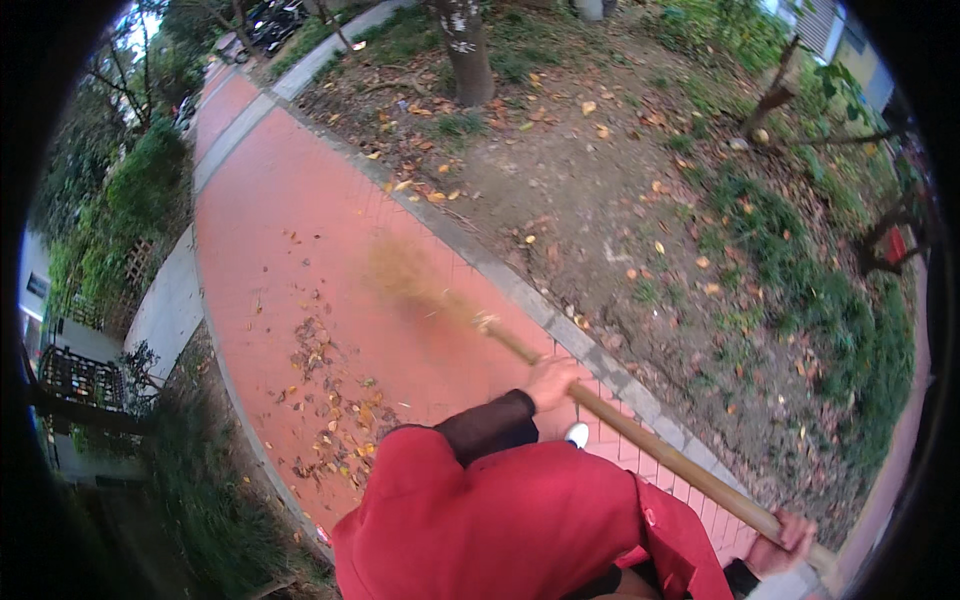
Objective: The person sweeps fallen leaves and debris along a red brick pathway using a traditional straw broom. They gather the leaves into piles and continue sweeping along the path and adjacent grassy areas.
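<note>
A broom with a bamboo-like handle (652,446) slants across my front, from the lower right up to the middle. My left hand (553,381) grips the shaft below the bristles. Near its far end, at the lower right, my right hand (780,541) is closed around the same handle. The straw-coloured broom head (409,274) is motion-blurred, over the red paving; whether it touches the ground I cannot tell. Fallen leaves (345,420) lie in a loose strip on the paving, left of the broom and apart from its head.
The red brick path (255,172) runs away to the upper left. A stone kerb (517,281) divides it from a leaf-strewn soil bed (555,187) with a tree trunk (466,52). Hedges (142,176) and a concrete side path (161,307) border the left. My white shoe (577,434) shows below.
</note>
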The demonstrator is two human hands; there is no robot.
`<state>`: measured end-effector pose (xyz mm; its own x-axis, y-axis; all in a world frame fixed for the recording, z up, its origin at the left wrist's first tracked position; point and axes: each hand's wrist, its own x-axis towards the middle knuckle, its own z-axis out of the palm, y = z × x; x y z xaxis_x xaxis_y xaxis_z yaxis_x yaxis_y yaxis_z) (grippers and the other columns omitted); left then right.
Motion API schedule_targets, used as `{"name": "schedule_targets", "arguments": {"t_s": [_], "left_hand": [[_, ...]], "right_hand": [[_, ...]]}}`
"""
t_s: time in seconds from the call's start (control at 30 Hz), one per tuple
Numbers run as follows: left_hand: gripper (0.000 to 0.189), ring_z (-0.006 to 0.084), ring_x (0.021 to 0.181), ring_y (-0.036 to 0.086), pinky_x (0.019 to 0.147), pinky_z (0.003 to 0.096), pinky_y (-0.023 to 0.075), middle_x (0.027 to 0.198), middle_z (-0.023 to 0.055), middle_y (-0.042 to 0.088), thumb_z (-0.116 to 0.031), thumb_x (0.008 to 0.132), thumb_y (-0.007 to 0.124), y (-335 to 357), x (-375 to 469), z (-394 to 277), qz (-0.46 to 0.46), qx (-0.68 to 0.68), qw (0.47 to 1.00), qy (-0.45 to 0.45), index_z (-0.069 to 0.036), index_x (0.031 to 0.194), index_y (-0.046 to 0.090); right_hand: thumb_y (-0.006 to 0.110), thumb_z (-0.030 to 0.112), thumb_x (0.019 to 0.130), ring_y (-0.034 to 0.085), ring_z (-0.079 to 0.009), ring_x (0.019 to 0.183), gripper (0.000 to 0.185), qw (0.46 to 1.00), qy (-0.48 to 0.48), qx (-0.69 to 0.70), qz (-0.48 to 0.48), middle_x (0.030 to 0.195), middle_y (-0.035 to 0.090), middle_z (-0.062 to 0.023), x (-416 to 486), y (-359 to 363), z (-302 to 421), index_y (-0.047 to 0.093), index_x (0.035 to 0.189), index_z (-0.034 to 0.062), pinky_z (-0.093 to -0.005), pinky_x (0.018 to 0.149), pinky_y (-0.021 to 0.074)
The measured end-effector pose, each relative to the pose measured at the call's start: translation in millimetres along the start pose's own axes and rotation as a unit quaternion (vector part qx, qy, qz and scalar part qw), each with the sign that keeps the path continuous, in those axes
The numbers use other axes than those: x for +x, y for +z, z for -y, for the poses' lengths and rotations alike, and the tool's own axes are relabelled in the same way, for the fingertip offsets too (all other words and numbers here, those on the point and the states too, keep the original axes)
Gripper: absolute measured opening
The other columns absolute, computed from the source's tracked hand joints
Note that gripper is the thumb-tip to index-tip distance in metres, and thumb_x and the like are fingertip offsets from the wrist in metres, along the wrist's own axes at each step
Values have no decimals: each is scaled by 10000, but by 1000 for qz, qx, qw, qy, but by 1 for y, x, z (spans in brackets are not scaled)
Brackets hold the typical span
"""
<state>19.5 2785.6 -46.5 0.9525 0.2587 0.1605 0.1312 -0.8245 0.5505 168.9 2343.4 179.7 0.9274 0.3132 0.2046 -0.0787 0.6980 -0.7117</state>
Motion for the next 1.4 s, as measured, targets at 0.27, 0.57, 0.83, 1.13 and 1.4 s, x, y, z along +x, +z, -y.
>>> {"name": "schedule_targets", "arguments": {"t_s": [0.27, 0.57, 0.83, 1.13, 1.4], "left_hand": [[208, 304, 877, 596, 765, 435, 441, 829, 94, 610, -51, 650, 634, -26, 129, 168, 15, -48, 996, 78, -110, 849, 619], [118, 281, 916, 592, 792, 423, 412, 850, 90, 606, -60, 652, 622, -196, 87, 330, 46, -15, 999, -22, -84, 767, 612], [215, 330, 867, 538, 781, 425, 416, 820, 100, 522, -11, 626, 636, -228, 246, 411, -181, -70, 980, 31, -86, 777, 503], [134, 303, 853, 571, 768, 426, 415, 768, 88, 548, -52, 632, 642, -236, 223, 478, -43, -19, 998, -40, -91, 725, 555], [188, 318, 873, 547, 775, 428, 415, 819, 98, 542, -30, 636, 642, -284, 346, 544, -154, -44, 987, -16, -84, 774, 526]], "right_hand": [[478, 195, 922, 345, -93, 560, 360, 987, -124, -99, -39, 554, 309, 40, 81, 104, -140, 305, 606, 179, -292, 750, 381], [512, 164, 896, 354, -87, 553, 261, 999, 33, 0, -5, 563, 334, 55, 141, 259, -282, 368, 679, 152, -301, 749, 391], [525, 134, 864, 359, -86, 566, 260, 979, -125, -118, 106, 562, 343, 56, 230, 379, -341, 358, 666, 160, -298, 755, 373], [589, 134, 850, 361, -80, 563, 253, 998, 28, -26, 50, 583, 325, 53, 286, 363, -405, 355, 754, 142, -281, 774, 371], [601, 105, 809, 379, -89, 588, 278, 986, 1, -38, 162, 575, 343, 49, 388, 429, -462, 339, 726, 152, -289, 766, 337]]}}
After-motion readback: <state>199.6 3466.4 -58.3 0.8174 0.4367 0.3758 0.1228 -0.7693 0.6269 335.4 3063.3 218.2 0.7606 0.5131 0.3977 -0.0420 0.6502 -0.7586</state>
